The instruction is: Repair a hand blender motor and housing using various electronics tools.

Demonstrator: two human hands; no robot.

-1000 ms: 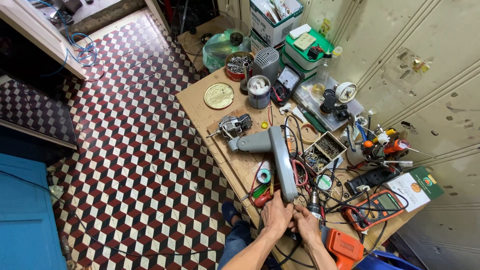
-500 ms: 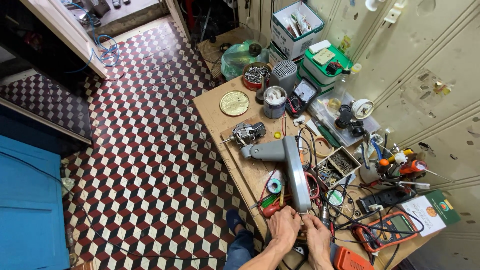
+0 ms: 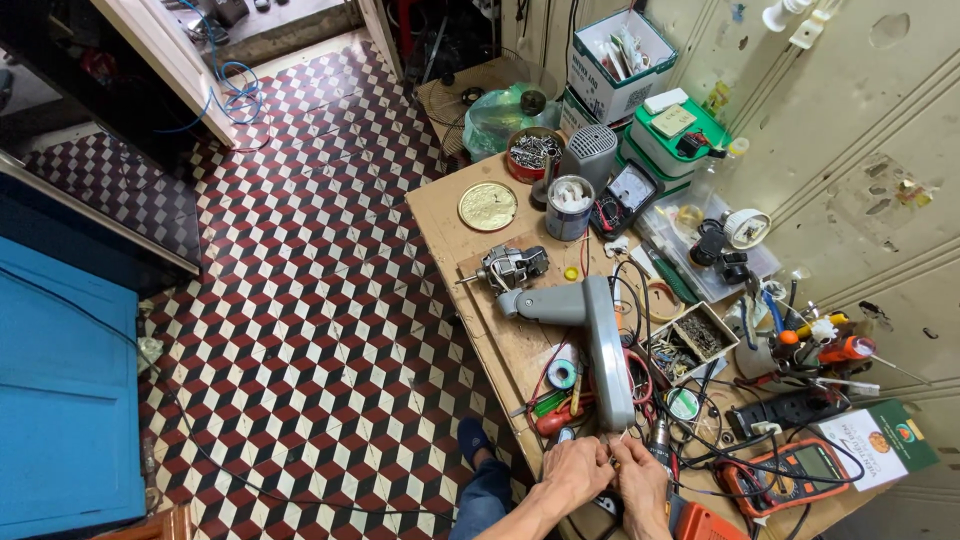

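While your two hands meet at the near edge of the wooden workbench [image 3: 450, 215], the grey appliance housing [image 3: 605, 345] lies flat on it with its long axis running from your hands away toward the far end of the bench. Its near tip sits right at your fingers; its far end bends into a shorter arm that points left, toward the small electric motor [image 3: 512, 266] just beyond that bend.

Your left hand [image 3: 573, 470] is curled, fingers pinched together at the housing's near tip. Your right hand [image 3: 640, 480] is drawn in the same way, touching the left one. What they pinch is too small to make out; thin wires seem to run there, but you cannot tell whether either hand truly grips one.

Left of the housing's near half lie a red-handled screwdriver [image 3: 555, 415] and a small spool [image 3: 563, 374]. Right of the housing sits a small open box of tiny parts [image 3: 692, 343], with tangled black cables around it. Farther right from the housing's near tip lies an orange multimeter [image 3: 800, 470], partly under cables.

An orange object by your right wrist is cut off by the bottom of the frame. Your forearms and one foot below the bench edge are only partly seen.
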